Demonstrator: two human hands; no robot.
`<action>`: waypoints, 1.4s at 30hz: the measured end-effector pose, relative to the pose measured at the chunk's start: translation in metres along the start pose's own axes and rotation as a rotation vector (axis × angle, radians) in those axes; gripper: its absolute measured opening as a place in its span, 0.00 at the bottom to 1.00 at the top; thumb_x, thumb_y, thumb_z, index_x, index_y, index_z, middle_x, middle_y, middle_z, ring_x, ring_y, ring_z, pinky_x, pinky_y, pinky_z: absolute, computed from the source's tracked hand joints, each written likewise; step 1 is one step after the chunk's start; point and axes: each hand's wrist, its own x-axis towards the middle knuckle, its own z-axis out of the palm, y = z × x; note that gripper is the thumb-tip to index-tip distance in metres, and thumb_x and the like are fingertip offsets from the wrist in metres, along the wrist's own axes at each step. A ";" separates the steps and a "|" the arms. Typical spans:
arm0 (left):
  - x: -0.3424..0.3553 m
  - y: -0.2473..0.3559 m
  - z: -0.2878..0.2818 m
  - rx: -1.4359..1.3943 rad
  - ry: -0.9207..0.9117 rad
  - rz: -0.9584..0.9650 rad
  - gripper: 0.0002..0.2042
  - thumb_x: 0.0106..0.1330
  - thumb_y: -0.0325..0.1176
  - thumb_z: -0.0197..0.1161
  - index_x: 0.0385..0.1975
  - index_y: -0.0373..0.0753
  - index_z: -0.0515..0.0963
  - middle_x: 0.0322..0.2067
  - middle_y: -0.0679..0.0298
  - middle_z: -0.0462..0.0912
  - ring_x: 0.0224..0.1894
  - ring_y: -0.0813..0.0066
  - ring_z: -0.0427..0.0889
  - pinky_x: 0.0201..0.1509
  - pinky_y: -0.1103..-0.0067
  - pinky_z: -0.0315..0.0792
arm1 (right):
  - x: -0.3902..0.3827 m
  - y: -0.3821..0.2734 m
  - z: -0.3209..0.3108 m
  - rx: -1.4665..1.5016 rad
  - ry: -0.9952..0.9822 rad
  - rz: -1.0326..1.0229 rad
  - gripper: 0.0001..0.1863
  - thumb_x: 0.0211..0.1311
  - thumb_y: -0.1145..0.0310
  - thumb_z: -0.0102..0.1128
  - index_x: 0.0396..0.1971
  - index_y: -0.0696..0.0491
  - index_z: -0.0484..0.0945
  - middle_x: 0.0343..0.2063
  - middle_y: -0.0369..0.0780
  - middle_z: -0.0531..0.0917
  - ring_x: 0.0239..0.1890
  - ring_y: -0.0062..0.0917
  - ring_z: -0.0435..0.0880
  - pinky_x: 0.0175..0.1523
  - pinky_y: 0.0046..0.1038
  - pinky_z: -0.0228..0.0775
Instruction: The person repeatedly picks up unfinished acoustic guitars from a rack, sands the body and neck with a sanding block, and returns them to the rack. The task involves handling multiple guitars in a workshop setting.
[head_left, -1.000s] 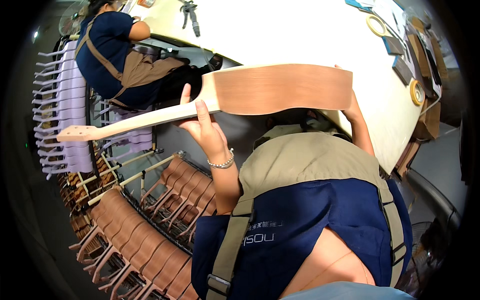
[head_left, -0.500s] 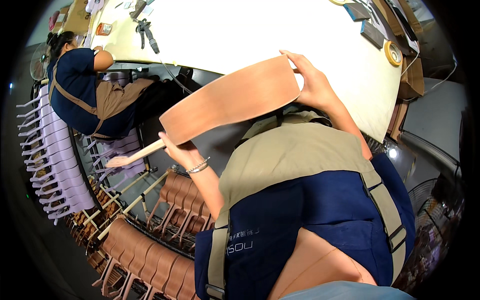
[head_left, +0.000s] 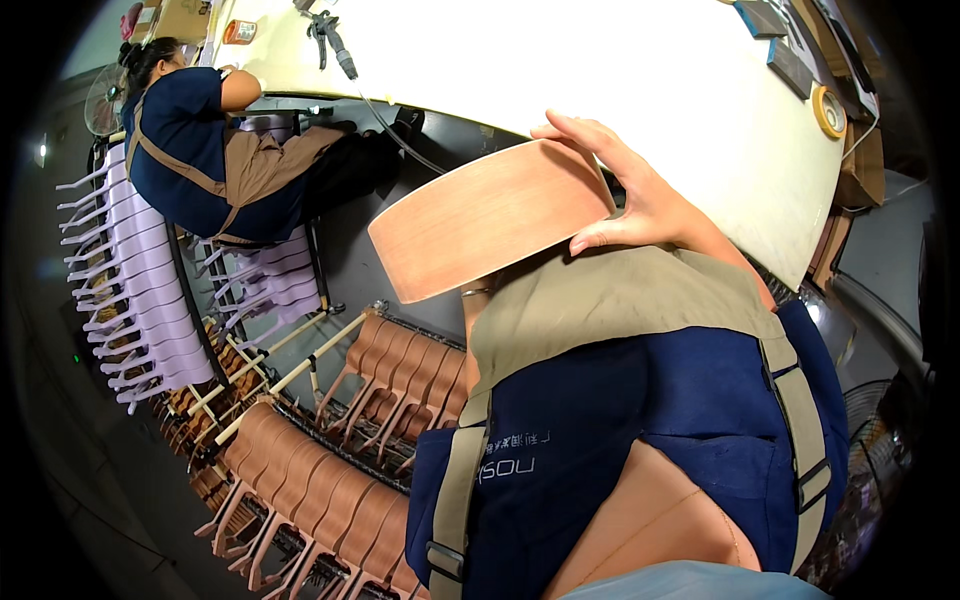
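In front of me, at the table's near edge, I hold an unfinished ukulele (head_left: 490,225) of bare reddish-brown wood. The curved side of its body faces up, and its neck is out of sight. My right hand (head_left: 635,190) grips the rounded end, with fingers over the far edge and the thumb at the near edge. Behind the body, my left hand is hidden. Only its bracelet (head_left: 480,291) and forearm (head_left: 472,340) show below the wood, so its fingers cannot be made out.
A white table (head_left: 600,60) holds an air gun (head_left: 328,45) with a hose, grey blocks (head_left: 790,68) and a tape roll (head_left: 828,112). A co-worker (head_left: 190,160) sits at the left. Racks carry several purple ukuleles (head_left: 165,290) and brown ukuleles (head_left: 310,475).
The ukulele has turned so its neck and waist no longer show. My left hand has gone from beside the neck to behind the body. The whole view has shifted slightly.
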 end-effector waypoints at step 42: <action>-0.092 0.116 0.224 0.174 -0.512 0.841 0.40 0.59 0.56 0.52 0.62 0.38 0.42 0.40 0.54 0.73 0.49 0.53 0.72 0.57 0.61 0.61 | 0.010 0.011 -0.047 -1.094 0.243 0.090 0.50 0.26 0.67 0.73 0.59 0.45 0.60 0.62 0.42 0.57 0.63 0.40 0.55 0.63 0.44 0.51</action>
